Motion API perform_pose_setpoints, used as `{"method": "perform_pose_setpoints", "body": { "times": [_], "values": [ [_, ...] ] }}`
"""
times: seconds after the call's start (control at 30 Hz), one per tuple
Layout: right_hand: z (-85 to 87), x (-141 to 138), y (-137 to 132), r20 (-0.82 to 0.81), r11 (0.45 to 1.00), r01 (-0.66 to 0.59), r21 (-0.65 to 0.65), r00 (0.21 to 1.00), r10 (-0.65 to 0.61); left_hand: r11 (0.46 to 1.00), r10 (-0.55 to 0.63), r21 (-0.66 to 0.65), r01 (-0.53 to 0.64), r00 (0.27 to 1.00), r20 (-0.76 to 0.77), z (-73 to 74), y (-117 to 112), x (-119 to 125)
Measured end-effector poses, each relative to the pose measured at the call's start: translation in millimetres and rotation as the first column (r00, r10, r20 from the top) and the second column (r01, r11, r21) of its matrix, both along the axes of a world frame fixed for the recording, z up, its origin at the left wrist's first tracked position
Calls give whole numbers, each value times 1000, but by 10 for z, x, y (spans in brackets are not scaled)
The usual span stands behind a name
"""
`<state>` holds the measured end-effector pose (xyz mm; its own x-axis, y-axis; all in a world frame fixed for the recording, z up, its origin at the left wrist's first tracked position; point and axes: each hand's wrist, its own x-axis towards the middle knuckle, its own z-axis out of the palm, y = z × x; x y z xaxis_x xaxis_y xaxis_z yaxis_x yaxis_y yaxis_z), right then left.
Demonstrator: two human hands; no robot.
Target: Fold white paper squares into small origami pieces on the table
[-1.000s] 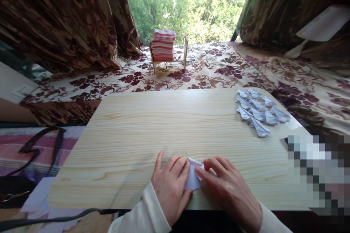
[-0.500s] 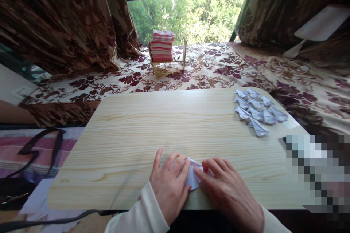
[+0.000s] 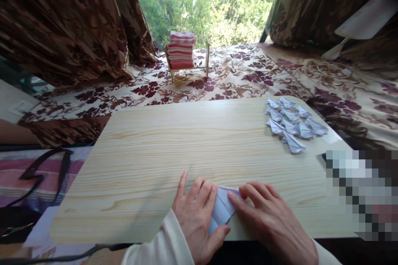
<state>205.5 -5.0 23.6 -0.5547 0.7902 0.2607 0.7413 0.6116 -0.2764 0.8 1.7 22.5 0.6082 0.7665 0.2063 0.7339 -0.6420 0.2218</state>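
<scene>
A small folded sheet of white paper [image 3: 222, 209] lies at the near edge of the wooden table, with creases across its face. My left hand [image 3: 197, 211] rests flat on its left part, fingers stretched out and thumb at the lower edge, hiding that side. My right hand [image 3: 264, 211] is closed on the paper's upper right corner, one fingertip on top and the other fingers curled behind. Several folded white paper pieces [image 3: 290, 126], pointed in shape, are grouped at the table's far right.
The light wooden table [image 3: 149, 145] fills the middle. Behind it, a small rack [image 3: 207, 60] holds folded pink-and-white cloths [image 3: 181, 51] on a flowered cover. A lamp [image 3: 367, 18] stands at right. Loose white sheets [image 3: 42, 230] and a dark strap [image 3: 39, 169] lie at lower left.
My right hand has moved slightly right and down, and more of the paper shows between my hands. My left thumb has spread away from the fingers. The view has shifted a little.
</scene>
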Motion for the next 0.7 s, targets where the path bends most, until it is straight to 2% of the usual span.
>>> {"method": "perform_pose_setpoints", "body": {
  "times": [0.07, 0.2, 0.47, 0.7],
  "values": [
    [17, 63, 14, 10, 1000, 6, -7, 1000, -6, 1000, 10, -6, -9, 1000, 29, 10, -78, 9],
    [37, 34, 31, 21, 1000, 12, 13, 1000, -12, 997, -1, 78, -5, 997, 77, -37, -154, 42],
    [-11, -116, -30, 122, 1000, 3, 8, 992, -4, 974, -81, 220, 63, 994, 70, -113, -116, 52],
    [-63, -11, -16, 144, 1000, 9, 8, 989, -10, 970, -103, 227, 87, 993, 60, -118, -73, 31]
  ]
}}
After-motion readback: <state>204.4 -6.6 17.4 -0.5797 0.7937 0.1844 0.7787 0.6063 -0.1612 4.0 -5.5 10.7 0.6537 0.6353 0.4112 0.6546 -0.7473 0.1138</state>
